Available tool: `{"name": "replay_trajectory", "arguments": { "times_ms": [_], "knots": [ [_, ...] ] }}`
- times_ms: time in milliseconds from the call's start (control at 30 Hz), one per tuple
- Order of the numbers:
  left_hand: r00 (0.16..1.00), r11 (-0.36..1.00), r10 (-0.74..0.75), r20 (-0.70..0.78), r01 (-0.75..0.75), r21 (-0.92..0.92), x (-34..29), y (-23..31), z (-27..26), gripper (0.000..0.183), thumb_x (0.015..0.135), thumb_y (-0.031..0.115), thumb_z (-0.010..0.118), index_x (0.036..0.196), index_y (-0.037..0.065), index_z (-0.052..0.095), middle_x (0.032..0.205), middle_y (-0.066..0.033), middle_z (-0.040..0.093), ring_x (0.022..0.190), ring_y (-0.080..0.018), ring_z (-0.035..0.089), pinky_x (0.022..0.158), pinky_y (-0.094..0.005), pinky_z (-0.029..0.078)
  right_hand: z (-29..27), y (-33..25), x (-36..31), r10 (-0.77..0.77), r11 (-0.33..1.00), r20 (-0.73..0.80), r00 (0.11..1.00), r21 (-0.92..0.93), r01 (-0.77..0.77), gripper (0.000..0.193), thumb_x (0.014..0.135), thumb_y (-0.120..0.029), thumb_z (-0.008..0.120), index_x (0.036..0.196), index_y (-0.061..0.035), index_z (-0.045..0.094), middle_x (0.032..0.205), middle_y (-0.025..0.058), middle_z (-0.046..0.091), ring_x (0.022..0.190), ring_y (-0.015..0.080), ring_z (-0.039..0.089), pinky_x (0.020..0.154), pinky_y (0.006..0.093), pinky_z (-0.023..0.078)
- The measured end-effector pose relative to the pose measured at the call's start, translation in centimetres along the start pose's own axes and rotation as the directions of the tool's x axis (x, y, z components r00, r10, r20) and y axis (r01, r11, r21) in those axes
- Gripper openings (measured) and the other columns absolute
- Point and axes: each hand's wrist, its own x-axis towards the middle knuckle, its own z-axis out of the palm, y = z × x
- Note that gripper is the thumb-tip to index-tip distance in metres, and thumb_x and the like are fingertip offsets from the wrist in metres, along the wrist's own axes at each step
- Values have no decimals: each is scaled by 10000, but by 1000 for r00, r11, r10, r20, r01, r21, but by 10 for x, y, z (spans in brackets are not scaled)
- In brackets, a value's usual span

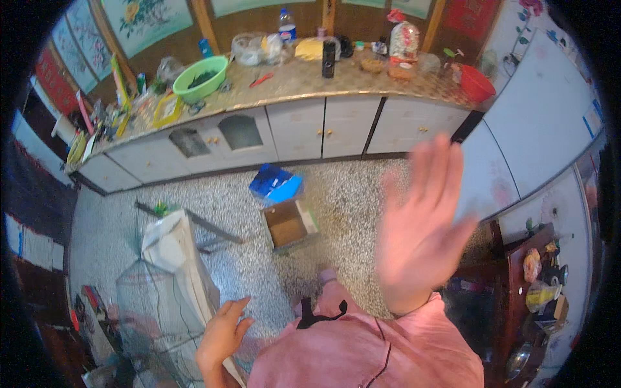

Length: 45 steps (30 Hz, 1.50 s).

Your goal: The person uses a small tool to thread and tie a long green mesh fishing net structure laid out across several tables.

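Observation:
My right hand (420,236) is raised at the right of the middle, slightly blurred, with its fingers stretched out and nothing in it. Lower and to the left, my left hand (223,333) has its fingers loosely apart and appears to hold nothing. It is nearest to a long pale object (202,278) that stands on the floor beside dark netting (149,307); whether they touch I cannot tell. On the floor ahead is an open box (287,225) with a brown inside. A blue package (275,184) lies just beyond it.
A long counter (297,90) over white cabinets (294,132) curves across the far side. It bears a green basin (218,66), a red bowl (477,84), a black cylinder (328,61) and a bottle (286,27). A dark wooden table (511,278) with several items stands at right.

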Motion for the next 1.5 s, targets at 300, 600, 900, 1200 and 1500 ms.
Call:
{"name": "replay_trajectory", "arguments": {
  "times_ms": [300,600,900,1200,1500],
  "knots": [
    [998,997,60,30,-61,45,68,33,-5,376,836,199,539,1178,62,467,993,-181,537,876,-369,542,730,-408,445,-63,-16,66,-6,986,-696,718,115,120,630,872,-385,470,1354,-59,228,1400,173,241,1260,268,302,1002,416,292],
    [988,983,150,37,-153,102,137,81,12,393,854,233,512,1197,56,440,993,-167,524,862,-360,543,718,-408,446,-153,-60,63,-251,968,-628,737,-146,204,726,796,-262,509,1311,120,167,1406,227,167,1305,335,193,1068,499,155],
    [994,994,91,67,-95,51,163,109,31,390,831,219,540,1173,50,455,1077,-176,513,976,-381,508,828,-423,425,-179,-53,47,-541,828,-412,733,-411,380,668,753,-281,546,1279,48,299,1332,237,295,1193,344,346,975,480,279],
    [985,984,166,57,-169,54,186,111,41,369,828,206,538,1156,55,460,1046,-171,514,959,-374,511,798,-437,426,-176,-54,67,-342,801,-501,795,-597,-31,636,786,-256,533,1306,5,279,1378,237,231,1259,318,284,990,415,316],
    [986,988,151,76,-153,23,198,119,33,387,813,207,548,1154,46,463,1014,-173,518,933,-361,526,782,-426,438,-173,-36,44,-372,761,-508,777,313,568,598,883,-335,428,1347,-32,204,1394,147,246,1228,282,330,979,432,322]
  ]
}}
